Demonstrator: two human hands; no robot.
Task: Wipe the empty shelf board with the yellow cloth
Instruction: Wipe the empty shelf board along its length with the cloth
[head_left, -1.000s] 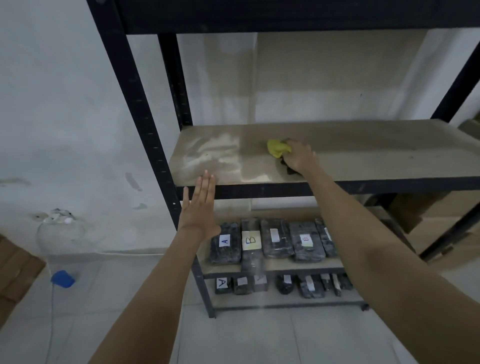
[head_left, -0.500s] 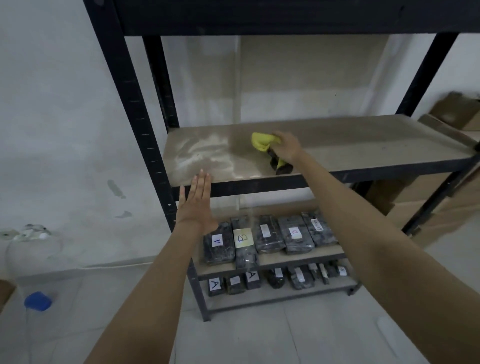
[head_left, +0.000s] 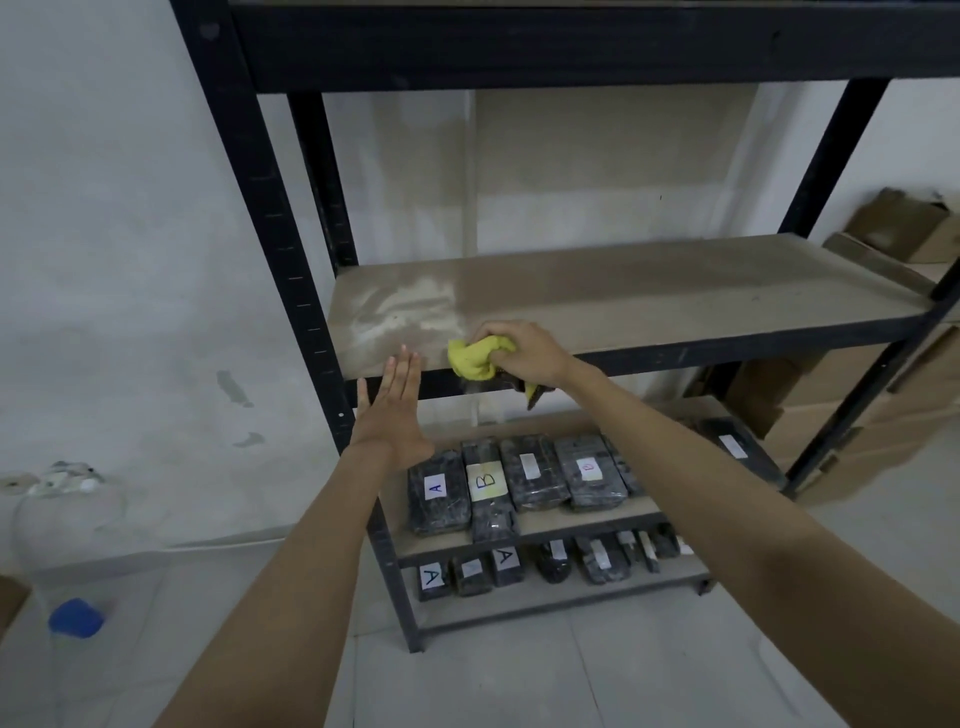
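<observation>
Far left on the tiled floor lies a blue cap (head_left: 76, 617) beside a clear plastic container (head_left: 67, 512) that is hard to make out against the pale wall (head_left: 119, 218). Next comes the black metal rack (head_left: 270, 218), its front upright rising past the left end of the shelf board (head_left: 649, 291), a bare brown panel with a pale dusty smear near its left end. In front of that end the left hand (head_left: 392, 415) is raised with its back to the camera, fingers straight and pressed close together, thumb out to the side, fingertips level with the board's front edge; whether they actually touch the edge cannot be told. Just right of it the yellow cloth (head_left: 475, 358) sits bunched at the board's front lip, partly hanging over the dark rail, with a darker tail of fabric dangling below. The right hand (head_left: 522, 353) grips the cloth from the right and above, fingers curled over the wad, so the cloth pokes out from the hand's left side, between the two hands. Below, the lower shelves hold dark wrapped packs (head_left: 524, 475) with paper labels, some marked A and one B. At the far right, cardboard boxes (head_left: 841, 410) are stacked beside and behind the rack.
</observation>
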